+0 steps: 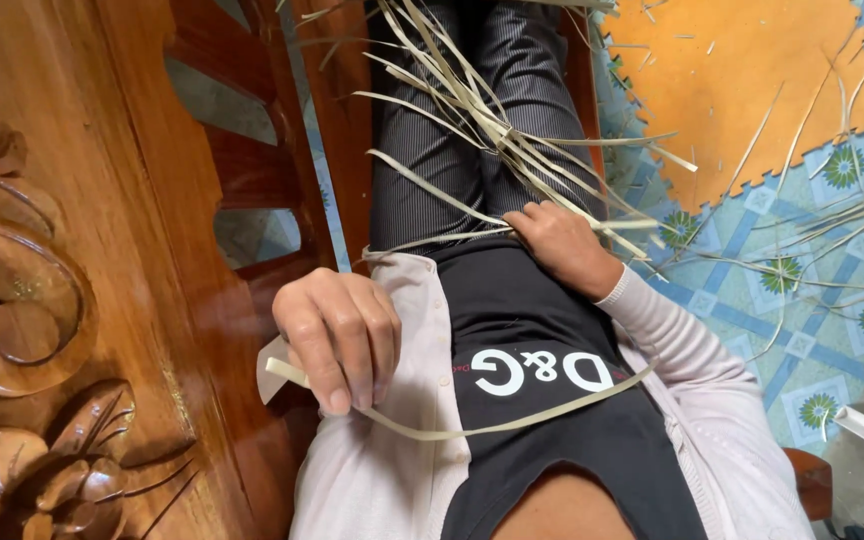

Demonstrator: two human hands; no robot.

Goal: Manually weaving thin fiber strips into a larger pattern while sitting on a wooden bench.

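While left hand point(337, 335) pinches strip point(512, 420); right hand point(562, 245) holds bundle point(482, 120).

Seated person's left hand point(340, 335) pinches one pale leaf strip point(512, 420); right hand point(560, 245) presses a bundle of strips point(482, 120) against striped trousers point(422, 150).

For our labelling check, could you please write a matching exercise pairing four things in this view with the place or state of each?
Things:
1. left hand
2. right hand
3. orange foam mat
4. carved wooden chair

Places or states:
A. lies on the tiled floor, scattered with strips
B. pinches one pale strip that curves across the dark shirt
C. stands beside the person, glossy brown
D. rests on the bundle of pale strips on the lap

Pairs: 1-B, 2-D, 3-A, 4-C
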